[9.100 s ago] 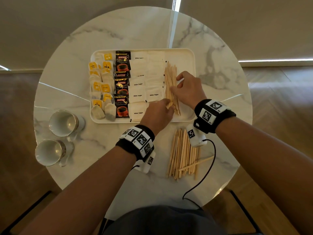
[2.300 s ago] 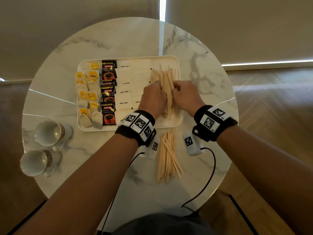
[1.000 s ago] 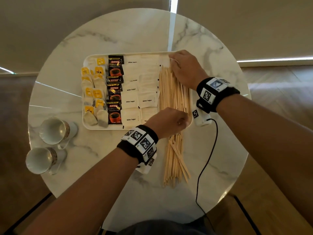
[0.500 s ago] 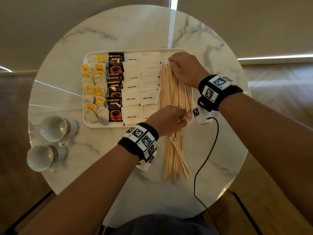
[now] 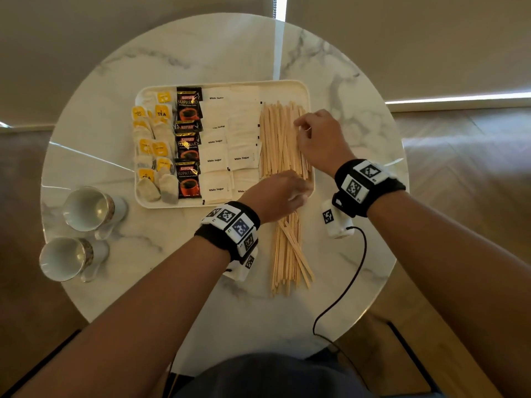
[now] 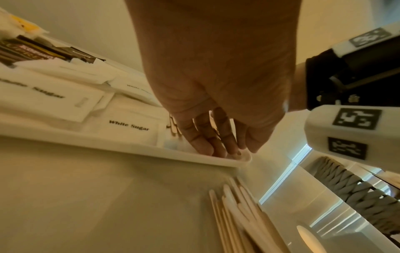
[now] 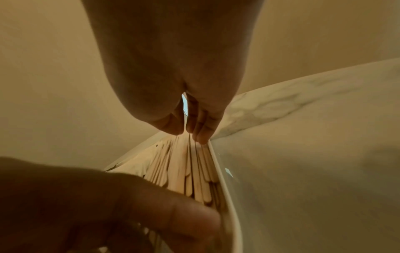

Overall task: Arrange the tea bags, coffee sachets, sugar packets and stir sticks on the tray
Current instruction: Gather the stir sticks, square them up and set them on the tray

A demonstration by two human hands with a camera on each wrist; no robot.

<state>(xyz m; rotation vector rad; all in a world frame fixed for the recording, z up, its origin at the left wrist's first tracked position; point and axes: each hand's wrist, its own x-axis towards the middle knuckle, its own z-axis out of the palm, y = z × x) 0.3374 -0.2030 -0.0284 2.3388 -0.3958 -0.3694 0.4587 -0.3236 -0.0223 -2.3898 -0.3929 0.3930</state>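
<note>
- A white tray [image 5: 307, 93] sits on a round marble desk [image 5: 201, 47], with four columns of things laid in it.
- From left to right lie the tea bags [image 5: 155, 147], the black coffee sachets [image 5: 188, 145], the white sugar packets [image 5: 230, 139] and a row of wooden stir sticks [image 5: 277, 139] at the tray's right end.
- The right hand [image 5: 319, 139] reaches over the far part of that row, its fingers held straight with the tips on the sticks beside the tray's right wall.
- The left hand [image 5: 277, 193] is at the tray's near right corner, its straight fingers [image 6: 205, 137] pressing down at the near ends of the sticks, gripping nothing.
- A second bundle of loose stir sticks [image 5: 287, 254] lies on the desk just in front of the tray, running toward the person.
- Two cups [image 5: 77, 234] lie on their sides near the left edge of the desk, well apart from the tray.
</note>
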